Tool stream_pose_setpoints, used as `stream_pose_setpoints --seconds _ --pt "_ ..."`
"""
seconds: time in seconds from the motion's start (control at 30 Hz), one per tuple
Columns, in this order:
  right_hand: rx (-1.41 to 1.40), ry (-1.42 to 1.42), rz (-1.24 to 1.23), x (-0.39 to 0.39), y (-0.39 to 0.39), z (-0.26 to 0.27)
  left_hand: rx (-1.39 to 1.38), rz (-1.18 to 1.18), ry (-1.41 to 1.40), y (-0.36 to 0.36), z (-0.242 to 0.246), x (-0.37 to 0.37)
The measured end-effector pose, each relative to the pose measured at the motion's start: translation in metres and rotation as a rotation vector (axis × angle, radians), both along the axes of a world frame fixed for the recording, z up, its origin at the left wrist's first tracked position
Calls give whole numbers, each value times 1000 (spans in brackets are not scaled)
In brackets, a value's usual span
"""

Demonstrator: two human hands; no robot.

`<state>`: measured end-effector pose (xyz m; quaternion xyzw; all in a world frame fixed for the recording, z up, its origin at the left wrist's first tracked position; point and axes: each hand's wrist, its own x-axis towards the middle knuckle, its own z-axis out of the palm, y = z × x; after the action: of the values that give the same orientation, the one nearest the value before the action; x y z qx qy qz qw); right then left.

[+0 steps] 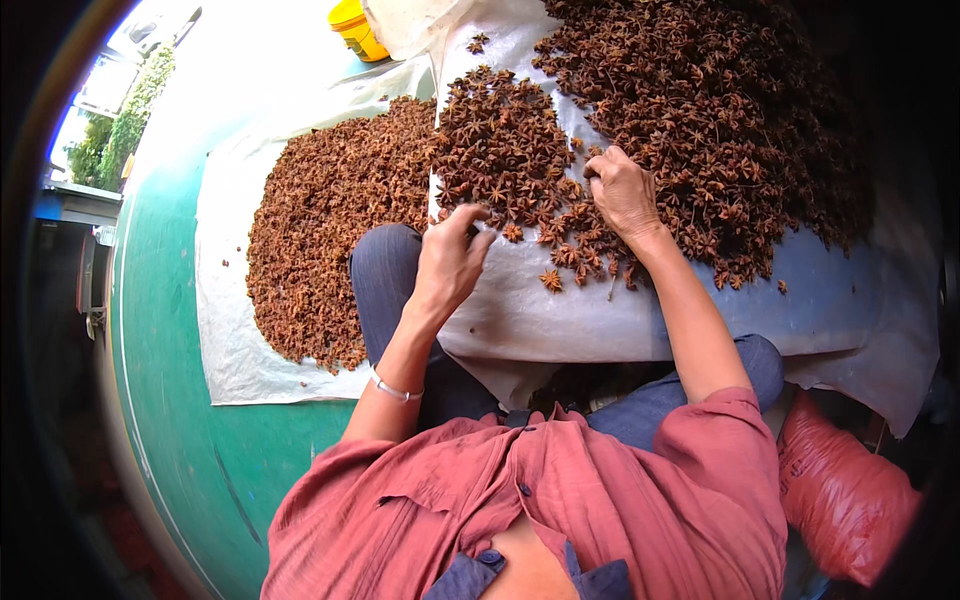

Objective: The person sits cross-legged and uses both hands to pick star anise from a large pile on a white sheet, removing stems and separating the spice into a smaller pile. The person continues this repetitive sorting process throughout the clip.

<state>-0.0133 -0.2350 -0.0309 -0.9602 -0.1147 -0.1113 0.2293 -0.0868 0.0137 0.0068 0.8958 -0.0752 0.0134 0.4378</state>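
Note:
My left hand [450, 259] hovers at the near edge of a small heap of dried star anise [499, 142]. Its thumb and forefinger are apart, and nothing shows between them. To the right, my right hand [624, 193] has its fingers curled down between this heap and a much larger star anise heap [697, 112]. Its fingertips are partly hidden, so whether they pinch a piece cannot be seen. A single star anise [551, 280] lies nearer to me on the white plastic sheet [540, 330], with several others scattered just beyond it.
Left of my knee, smaller reddish-brown pieces [330, 217] are spread on another white sheet [225, 367] over a green surface [172, 322]. A yellow bucket [360, 31] stands at the far side. A full red plastic sack [840, 491] sits at the lower right.

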Motion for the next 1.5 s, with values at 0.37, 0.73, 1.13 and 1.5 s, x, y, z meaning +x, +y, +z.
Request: stream_pose_setpoints --seconds 0.37,0.73,1.13,1.5 --pt "-194 308 55 -56 -49 45 549 -333 -210 -84 -10 96" --pt "89 99 73 -42 -59 46 598 -409 -402 -64 -10 92" --pt "243 135 47 -31 -48 42 860 -276 33 -113 6 100" --pt "1039 316 -114 -26 -50 51 355 -379 -59 -101 14 108"
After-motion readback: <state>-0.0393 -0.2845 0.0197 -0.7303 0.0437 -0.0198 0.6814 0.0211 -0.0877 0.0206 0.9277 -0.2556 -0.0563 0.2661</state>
